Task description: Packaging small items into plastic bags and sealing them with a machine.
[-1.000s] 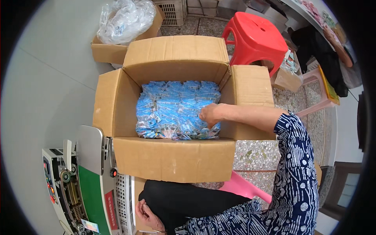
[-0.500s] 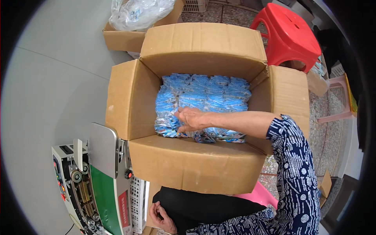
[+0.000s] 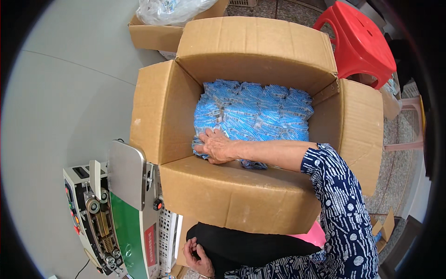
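Note:
A big open cardboard box (image 3: pixel 246 209) stands before me. Small blue-and-white plastic packets (image 3: pixel 260 111) fill its bottom, stacked in tight rows. My right hand (image 3: pixel 214 145) reaches in from the right side, at the near left corner of the packets. Its fingers are bent and closed on some of them; the fingertips are partly hidden among the packets. My left hand (image 3: pixel 199 258) rests below the box against black cloth (image 3: pixel 246 244) over my lap. The fingers are loosely bent and a little apart, and I see nothing in them.
A machine with a green belt (image 3: pixel 127 228) and a metal plate (image 3: pixel 126 174) stands left of the box. Behind is another carton (image 3: pixel 155 36) with a clear plastic bag (image 3: pixel 174 10). A red stool (image 3: pixel 360 42) stands at the far right, a pink seat (image 3: pixel 313 235) under the near side.
My right hand has moved left and toward the near corner, and its fingers have closed on packets there. The view has shifted slightly. My left hand stays at my lap.

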A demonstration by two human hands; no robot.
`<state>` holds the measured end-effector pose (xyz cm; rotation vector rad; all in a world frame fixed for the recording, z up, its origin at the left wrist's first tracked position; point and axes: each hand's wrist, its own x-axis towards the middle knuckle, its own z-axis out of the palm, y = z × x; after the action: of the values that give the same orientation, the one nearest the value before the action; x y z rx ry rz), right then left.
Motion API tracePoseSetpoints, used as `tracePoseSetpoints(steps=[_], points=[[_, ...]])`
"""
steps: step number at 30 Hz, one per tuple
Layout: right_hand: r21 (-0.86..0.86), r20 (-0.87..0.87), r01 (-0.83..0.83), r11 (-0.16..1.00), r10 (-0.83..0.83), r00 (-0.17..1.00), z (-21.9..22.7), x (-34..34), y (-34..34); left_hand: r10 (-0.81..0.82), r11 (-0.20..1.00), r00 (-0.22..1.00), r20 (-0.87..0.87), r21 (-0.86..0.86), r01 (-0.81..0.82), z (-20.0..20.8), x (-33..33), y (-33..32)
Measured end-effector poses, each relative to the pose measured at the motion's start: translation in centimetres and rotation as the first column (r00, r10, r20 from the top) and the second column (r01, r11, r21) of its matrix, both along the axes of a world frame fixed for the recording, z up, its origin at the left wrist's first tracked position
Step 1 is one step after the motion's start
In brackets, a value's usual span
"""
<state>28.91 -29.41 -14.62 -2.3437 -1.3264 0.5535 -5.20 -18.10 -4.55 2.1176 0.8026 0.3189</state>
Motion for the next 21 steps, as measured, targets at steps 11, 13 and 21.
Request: tracePoseSetpoints(steps=[11,13,21], points=[[-0.078,0.064,-0.118,0.99,0.123,0.99,-1.3,0.0,1.6,-0.035,0.999,0.998,-0.042,-0.003,0.035,0.6,0.0,0.0],[-0.091,0.027,-0.086,0.992,0.089,0.996,-1.4,0.0,2.0,-0.058,0.998,0.997,-0.048,0.015,0.059,0.4,0.0,0.2],[-0.026,0.064,0.017,1.0,-0.016,0.998,-2.5,-0.7,3.0,-0.108,0.993,0.993,-0.048,0.052,0.111,-0.2,-0.1,0.5]])
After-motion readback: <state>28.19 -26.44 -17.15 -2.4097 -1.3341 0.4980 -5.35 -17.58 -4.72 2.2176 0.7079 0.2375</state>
